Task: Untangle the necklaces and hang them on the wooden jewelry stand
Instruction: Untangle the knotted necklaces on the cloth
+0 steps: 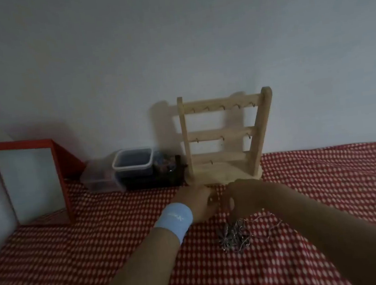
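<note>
Necklaces (pixel 236 235), thin metal chains tangled, lie on checked red cloth (pixel 100 246). Left hand (pixel 196 203) and right hand (pixel 244 196) pinch strands before slatted wooden jewelry stand (pixel 223 136). Wristband (pixel 174 220) print unreadable.

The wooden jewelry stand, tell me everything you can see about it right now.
The wooden jewelry stand is pale, unpainted-looking wood: two uprights, three crossbars with small dark hooks, and a rounded base. It stands upright, leaning back slightly, on the red checked cloth close to the wall. Every hook looks bare; no necklace hangs yet. A dark box sits against its left side, and both hands work just in front of the base.
</note>
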Tool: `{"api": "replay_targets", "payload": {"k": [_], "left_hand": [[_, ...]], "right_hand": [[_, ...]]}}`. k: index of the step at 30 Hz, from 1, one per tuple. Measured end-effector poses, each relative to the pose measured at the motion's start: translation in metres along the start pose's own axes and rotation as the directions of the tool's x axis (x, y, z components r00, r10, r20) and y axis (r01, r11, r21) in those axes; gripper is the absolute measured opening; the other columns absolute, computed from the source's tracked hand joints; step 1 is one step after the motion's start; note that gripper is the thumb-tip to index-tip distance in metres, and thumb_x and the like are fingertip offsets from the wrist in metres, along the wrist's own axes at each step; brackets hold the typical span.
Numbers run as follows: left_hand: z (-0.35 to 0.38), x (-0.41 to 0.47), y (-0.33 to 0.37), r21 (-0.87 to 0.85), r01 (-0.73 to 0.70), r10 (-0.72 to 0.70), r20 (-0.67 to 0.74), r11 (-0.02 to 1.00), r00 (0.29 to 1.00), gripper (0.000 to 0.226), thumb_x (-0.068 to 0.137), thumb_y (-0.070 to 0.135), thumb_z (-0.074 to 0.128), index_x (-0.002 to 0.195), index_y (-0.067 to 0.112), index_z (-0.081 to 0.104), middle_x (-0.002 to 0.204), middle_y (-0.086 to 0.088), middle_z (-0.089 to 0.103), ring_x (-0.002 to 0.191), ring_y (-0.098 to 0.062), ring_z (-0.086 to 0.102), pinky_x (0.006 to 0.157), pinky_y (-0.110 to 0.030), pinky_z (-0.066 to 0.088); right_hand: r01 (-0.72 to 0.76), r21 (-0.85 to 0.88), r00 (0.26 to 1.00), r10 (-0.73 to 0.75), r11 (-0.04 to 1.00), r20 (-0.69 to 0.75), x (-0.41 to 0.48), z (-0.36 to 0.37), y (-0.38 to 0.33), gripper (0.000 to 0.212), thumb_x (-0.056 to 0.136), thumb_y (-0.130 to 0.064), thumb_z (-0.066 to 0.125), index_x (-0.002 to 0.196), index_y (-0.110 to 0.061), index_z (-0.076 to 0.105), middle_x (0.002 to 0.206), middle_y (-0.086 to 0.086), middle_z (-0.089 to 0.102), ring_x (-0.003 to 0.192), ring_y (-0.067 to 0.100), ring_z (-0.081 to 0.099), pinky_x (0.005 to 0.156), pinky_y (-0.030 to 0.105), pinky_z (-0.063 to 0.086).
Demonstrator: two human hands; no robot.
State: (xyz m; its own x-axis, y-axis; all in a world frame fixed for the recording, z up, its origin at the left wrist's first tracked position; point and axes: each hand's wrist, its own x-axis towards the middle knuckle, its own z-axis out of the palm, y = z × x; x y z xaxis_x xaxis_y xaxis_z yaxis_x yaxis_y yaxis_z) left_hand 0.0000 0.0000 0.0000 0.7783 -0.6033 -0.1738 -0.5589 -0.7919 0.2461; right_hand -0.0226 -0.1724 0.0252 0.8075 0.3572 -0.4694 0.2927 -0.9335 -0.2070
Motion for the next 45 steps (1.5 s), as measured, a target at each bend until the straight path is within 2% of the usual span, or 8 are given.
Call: {"api": "replay_targets", "payload": {"k": [3,8,17,24,29,36,42,45], "left_hand": [[0.018,0.007,-0.002,-0.032,-0.025,0.024,-0.021,0.999,0.999,0.026,0.088,0.037,0.053,0.075,0.017,0.064,0.081,-0.004,0.067,0.073,-0.024,0.063,0.068,-0.038,0.056],[0.043,0.013,-0.012,-0.002,-0.079,0.078,-0.142,0.997,0.987,0.029,0.083,0.036,0.055,0.066,0.015,0.061,0.068,-0.003,0.063,0.06,-0.021,0.059,0.054,-0.029,0.048],[0.07,-0.019,-0.008,-0.113,-0.146,0.126,-0.173,0.983,0.977,0.032,0.076,0.059,0.063,0.078,0.029,0.074,0.077,0.012,0.065,0.073,-0.008,0.062,0.07,-0.033,0.055],[0.073,-0.038,0.001,-0.179,-0.015,-0.012,-0.144,0.984,0.989,0.029,0.082,0.046,0.07,0.077,0.017,0.07,0.086,-0.006,0.07,0.083,-0.025,0.065,0.077,-0.039,0.054],[0.061,-0.036,0.002,-0.305,-0.022,-0.033,-0.177,0.952,0.984,0.013,0.085,0.03,0.071,0.085,0.017,0.068,0.081,0.006,0.065,0.083,-0.017,0.064,0.074,-0.028,0.053],[0.046,-0.015,-0.009,-0.691,-0.065,-0.1,-0.196,0.72,0.975,0.027,0.08,0.004,0.076,0.105,0.012,0.066,0.089,-0.01,0.073,0.071,-0.019,0.071,0.066,-0.027,0.06],[0.034,0.013,-0.025,-0.657,-0.105,-0.08,-0.245,0.747,0.966,0.017,0.085,0.016,0.073,0.1,0.024,0.076,0.091,0.006,0.074,0.076,-0.004,0.066,0.075,-0.02,0.052],[0.034,0.026,-0.031,-0.691,-0.113,-0.108,-0.269,0.714,0.957,0.015,0.084,0.017,0.074,0.097,0.024,0.075,0.087,0.003,0.072,0.078,-0.007,0.066,0.076,-0.023,0.054]], "right_hand": [[0.021,-0.045,0.995,-0.016,0.999,0.103,0.012,0.014,0.008,0.051,0.071,-0.054,0.085,0.116,-0.032,0.073,0.116,-0.013,0.068,0.107,0.013,0.061,0.092,0.03,0.052],[0.049,-0.074,0.998,-0.047,0.996,0.04,0.022,0.036,0.012,0.03,0.076,-0.047,0.085,0.095,-0.026,0.077,0.094,-0.012,0.067,0.094,0.011,0.062,0.08,0.025,0.05],[-0.188,0.007,0.902,0.175,0.982,-0.394,-0.003,0.075,0.003,0.029,0.09,-0.049,0.069,0.097,-0.021,0.073,0.094,-0.003,0.07,0.083,0.013,0.063,0.061,0.024,0.043],[-0.034,0.184,0.922,0.102,0.982,-0.374,-0.021,0.093,-0.016,0.044,0.086,-0.01,0.062,0.125,-0.027,0.073,0.12,-0.005,0.07,0.11,0.015,0.064,0.088,0.027,0.051],[0.077,0.279,0.924,0.037,0.957,-0.381,-0.014,0.091,-0.009,0.027,0.085,-0.035,0.079,0.111,-0.028,0.077,0.102,-0.013,0.073,0.092,0.005,0.066,0.082,0.024,0.05],[0.14,0.408,0.864,0.09,0.902,-0.496,0.003,0.073,0.022,0.005,0.091,-0.029,0.074,0.088,-0.025,0.072,0.093,-0.003,0.072,0.089,0.013,0.067,0.079,0.027,0.055],[0.212,0.548,0.889,0.073,0.809,-0.452,0.03,0.053,0.031,0.025,0.085,-0.034,0.074,0.108,-0.024,0.069,0.109,-0.003,0.073,0.104,0.017,0.068,0.097,0.037,0.054],[0.255,0.52,0.9,-0.003,0.816,-0.436,0.046,0.044,0.03,0.024,0.088,-0.034,0.078,0.109,-0.024,0.071,0.102,-0.006,0.077,0.094,0.008,0.072,0.088,0.027,0.056]]}}
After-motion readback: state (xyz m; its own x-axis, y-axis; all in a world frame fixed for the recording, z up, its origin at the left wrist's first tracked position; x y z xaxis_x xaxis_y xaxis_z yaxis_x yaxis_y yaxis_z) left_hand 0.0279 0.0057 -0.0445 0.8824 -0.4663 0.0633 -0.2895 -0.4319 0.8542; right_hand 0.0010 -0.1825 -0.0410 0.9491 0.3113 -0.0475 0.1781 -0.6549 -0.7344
